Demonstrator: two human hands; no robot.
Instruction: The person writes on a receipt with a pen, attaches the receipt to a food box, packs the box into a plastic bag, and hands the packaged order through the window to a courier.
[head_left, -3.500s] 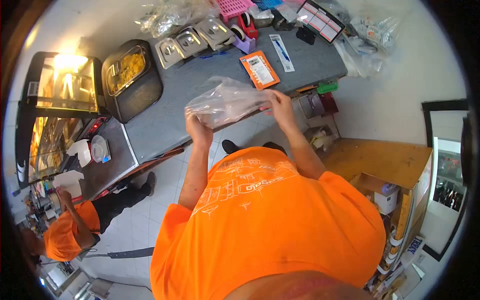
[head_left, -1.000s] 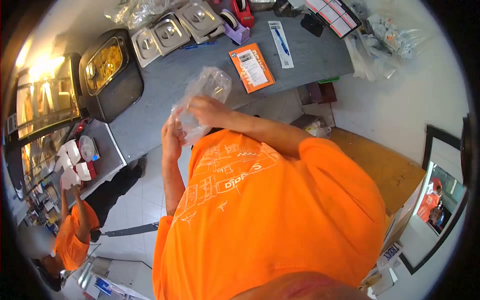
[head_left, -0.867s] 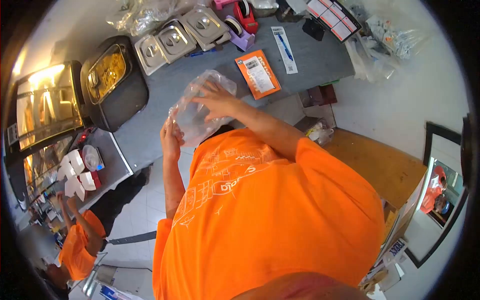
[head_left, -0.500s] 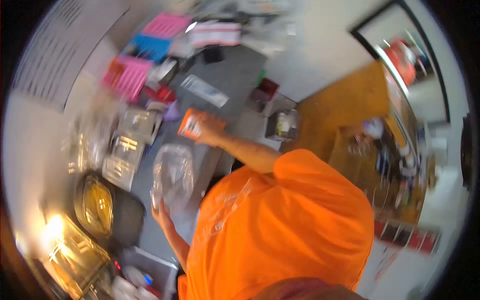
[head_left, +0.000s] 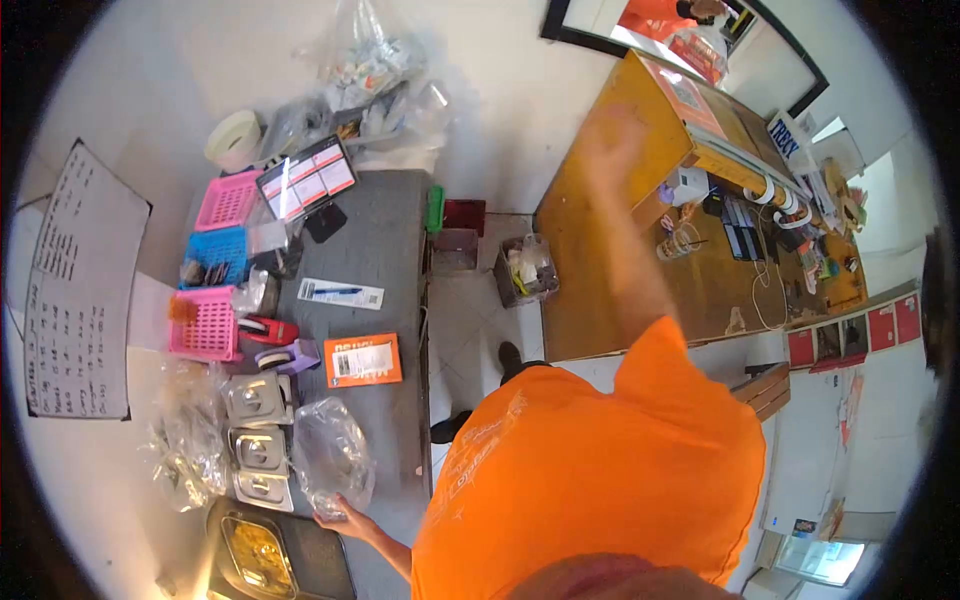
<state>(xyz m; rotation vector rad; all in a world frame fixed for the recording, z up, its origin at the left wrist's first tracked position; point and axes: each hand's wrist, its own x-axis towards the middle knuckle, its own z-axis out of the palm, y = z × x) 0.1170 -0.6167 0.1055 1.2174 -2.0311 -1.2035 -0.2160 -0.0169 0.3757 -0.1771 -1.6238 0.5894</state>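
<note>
My left hand [head_left: 348, 520] is closed on the lower edge of a clear plastic bag [head_left: 334, 455] with an oval, rounded outline on the grey table. My right arm stretches toward the wooden counter, and my right hand [head_left: 612, 145] is smeared by motion over its left part. Whether it holds anything is hidden by the blur. Just beyond the bag lies an orange packet [head_left: 362, 360] with a white label, which neither hand touches. A pen in a white pack [head_left: 341, 293] rests farther up the table.
Lidded steel pans [head_left: 262, 452] stand left of the bag. Past them are a purple tape dispenser [head_left: 287, 357], pink [head_left: 205, 335] and blue [head_left: 218, 257] baskets, and a tablet [head_left: 308, 180]. A bin [head_left: 525, 272] stands between the table and the wooden counter [head_left: 590, 290]. A cup [head_left: 680, 241] sits on the counter.
My right hand has left the orange packet and swung up and right over to the wooden counter. My left hand stays at the clear bag. The camera view has turned right.
</note>
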